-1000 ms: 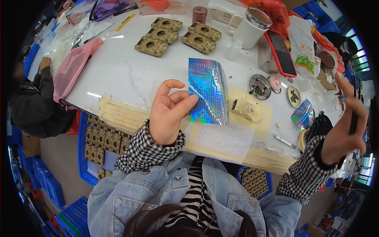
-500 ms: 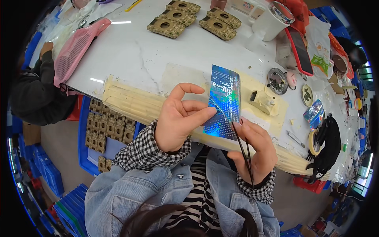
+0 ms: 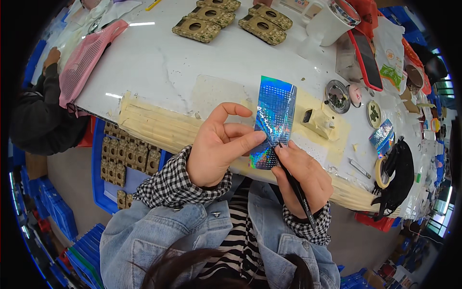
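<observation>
A shiny blue holographic sticker sheet (image 3: 276,103), covered in rows of tiny marks, is pinched at its left edge by the thumb and fingers of my left hand (image 3: 216,147). My right hand (image 3: 305,176) grips a pair of black tweezers (image 3: 294,189) between thumb and fingers. The tweezers' tips touch or hover right at the sheet's lower middle; whether they hold a bit of it is too small to tell. Just right of the sheet, a small block wrapped in cream tape (image 3: 320,121) sits on the taped table edge.
Several camouflage tank hulls (image 3: 197,30) stand at the table's back; more lie in a blue crate (image 3: 98,185) below left. A white mug (image 3: 332,24), red phone (image 3: 362,60), round dish (image 3: 338,96), tape roll (image 3: 382,173) and silver tweezers (image 3: 360,168) are to the right. Someone's dark sleeve (image 3: 36,115) shows far left.
My right hand has moved up and left, and the tweezers' spread arms have come together at the sheet. My left hand keeps its pinch; the sheet has tilted slightly.
</observation>
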The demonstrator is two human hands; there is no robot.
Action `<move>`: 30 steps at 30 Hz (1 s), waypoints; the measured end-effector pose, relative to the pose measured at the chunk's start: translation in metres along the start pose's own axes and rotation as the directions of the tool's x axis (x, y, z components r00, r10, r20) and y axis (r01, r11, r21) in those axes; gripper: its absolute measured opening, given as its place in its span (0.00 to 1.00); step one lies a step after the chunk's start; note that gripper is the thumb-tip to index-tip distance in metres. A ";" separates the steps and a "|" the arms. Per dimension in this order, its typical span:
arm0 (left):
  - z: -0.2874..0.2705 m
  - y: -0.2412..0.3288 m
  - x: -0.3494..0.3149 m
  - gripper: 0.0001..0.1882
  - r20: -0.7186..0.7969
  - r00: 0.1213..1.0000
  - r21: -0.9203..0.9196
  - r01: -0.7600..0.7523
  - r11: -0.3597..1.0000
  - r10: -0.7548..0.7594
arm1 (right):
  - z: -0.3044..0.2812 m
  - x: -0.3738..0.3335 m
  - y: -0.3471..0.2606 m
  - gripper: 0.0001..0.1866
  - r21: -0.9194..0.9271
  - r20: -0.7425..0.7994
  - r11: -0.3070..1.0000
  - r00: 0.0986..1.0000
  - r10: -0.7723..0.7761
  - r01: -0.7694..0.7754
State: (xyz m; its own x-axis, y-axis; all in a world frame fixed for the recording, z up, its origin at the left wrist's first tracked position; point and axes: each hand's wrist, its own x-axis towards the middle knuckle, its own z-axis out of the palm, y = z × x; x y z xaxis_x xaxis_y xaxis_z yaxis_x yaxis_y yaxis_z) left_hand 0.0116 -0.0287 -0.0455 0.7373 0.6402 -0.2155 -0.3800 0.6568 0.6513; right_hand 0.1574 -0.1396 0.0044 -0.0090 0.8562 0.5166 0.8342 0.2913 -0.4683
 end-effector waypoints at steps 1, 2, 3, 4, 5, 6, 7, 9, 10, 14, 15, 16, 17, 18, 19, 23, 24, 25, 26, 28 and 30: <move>0.001 0.001 0.000 0.21 -0.007 1.000 -0.006 0.005 1.000 -0.005 | -0.001 0.000 0.001 0.21 0.002 0.000 1.000 1.000 0.000 0.000; 0.001 0.001 0.000 0.21 -0.010 1.000 -0.005 0.008 1.000 -0.008 | -0.001 -0.001 0.001 0.21 0.004 0.002 1.000 1.000 0.002 -0.002; 0.001 0.001 0.000 0.21 -0.012 1.000 -0.003 0.011 1.000 -0.011 | 0.000 -0.001 0.002 0.21 0.006 0.003 1.000 1.000 0.004 -0.004; 0.001 0.001 0.000 0.21 -0.015 1.000 -0.001 0.014 1.000 -0.014 | 0.000 -0.002 0.003 0.21 0.008 0.004 1.000 1.000 0.005 -0.005; 0.001 0.001 0.001 0.21 -0.022 0.999 0.000 0.026 1.000 -0.026 | 0.000 -0.002 0.003 0.21 0.007 0.006 1.000 1.000 0.004 -0.004; 0.001 0.001 0.001 0.22 -0.028 0.999 0.001 0.038 0.999 -0.038 | -0.001 -0.002 0.004 0.21 0.005 0.009 1.000 1.000 0.003 -0.003; 0.001 0.001 0.001 0.22 -0.034 0.998 0.002 0.050 0.999 -0.049 | -0.002 -0.001 0.004 0.21 0.004 0.011 1.000 1.000 0.001 -0.001; 0.002 0.002 0.002 0.22 -0.043 0.996 -0.004 0.073 0.997 -0.073 | -0.002 -0.001 0.004 0.20 0.014 0.009 1.000 1.000 0.002 -0.002; 0.002 0.002 0.002 0.21 -0.048 0.995 -0.007 0.085 0.996 -0.085 | -0.002 -0.001 0.004 0.20 0.019 0.008 1.000 1.000 0.003 -0.003; 0.004 0.001 0.002 0.20 -0.031 0.997 -0.027 0.067 0.997 -0.068 | -0.003 0.000 0.002 0.15 0.050 0.012 0.998 0.999 0.035 -0.035; 0.005 0.001 0.002 0.20 -0.034 0.997 -0.032 0.064 0.997 -0.065 | -0.003 0.001 0.002 0.15 0.052 0.010 0.998 0.999 0.036 -0.037; 0.005 0.001 0.002 0.20 -0.037 0.997 -0.036 0.061 0.997 -0.063 | -0.004 0.001 0.002 0.15 0.054 0.009 0.998 0.999 0.038 -0.039; 0.005 0.000 0.002 0.19 -0.037 0.997 -0.039 0.062 0.997 -0.063 | -0.004 0.000 0.003 0.16 0.050 0.003 0.998 1.000 0.025 -0.025; 0.005 0.000 0.002 0.19 -0.035 0.997 -0.042 0.064 0.997 -0.065 | -0.004 0.000 0.005 0.18 0.043 -0.004 0.999 1.000 0.013 -0.013; 0.005 0.000 0.002 0.19 -0.032 0.997 -0.046 0.066 0.997 -0.067 | -0.004 0.000 0.006 0.19 0.036 -0.010 0.999 1.000 0.001 -0.001; 0.006 0.001 0.001 0.19 -0.026 0.998 -0.031 0.065 0.997 -0.065 | -0.003 0.000 0.006 0.18 0.045 -0.038 0.999 0.999 0.006 -0.005; 0.006 0.001 0.001 0.19 -0.027 0.998 -0.030 0.062 0.998 -0.063 | -0.003 0.000 0.006 0.18 0.047 -0.039 0.999 0.999 0.006 -0.004; 0.006 0.001 0.001 0.19 -0.029 0.998 -0.029 0.059 0.998 -0.060 | -0.003 -0.001 0.006 0.18 0.050 -0.040 0.999 0.999 0.006 -0.004; 0.006 0.001 0.000 0.19 -0.022 0.998 -0.030 0.056 0.998 -0.057 | -0.002 -0.001 0.006 0.18 0.053 -0.042 0.999 0.999 0.006 -0.004; 0.006 0.001 0.000 0.18 -0.005 0.999 -0.033 0.053 0.998 -0.053 | -0.003 -0.001 0.006 0.18 0.057 -0.045 0.998 0.999 0.009 -0.006; 0.007 0.001 0.000 0.18 -0.012 0.998 -0.050 0.058 0.997 -0.058 | -0.003 -0.001 0.006 0.17 0.055 -0.041 0.998 0.999 0.007 -0.005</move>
State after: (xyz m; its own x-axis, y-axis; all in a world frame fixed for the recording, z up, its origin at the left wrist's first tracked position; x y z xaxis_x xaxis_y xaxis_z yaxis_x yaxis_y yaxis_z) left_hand 0.0148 -0.0312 -0.0401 0.7515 0.6055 -0.2618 -0.3641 0.7117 0.6008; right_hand 0.1642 -0.1399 0.0031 0.0199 0.8400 0.5422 0.8025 0.3100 -0.5098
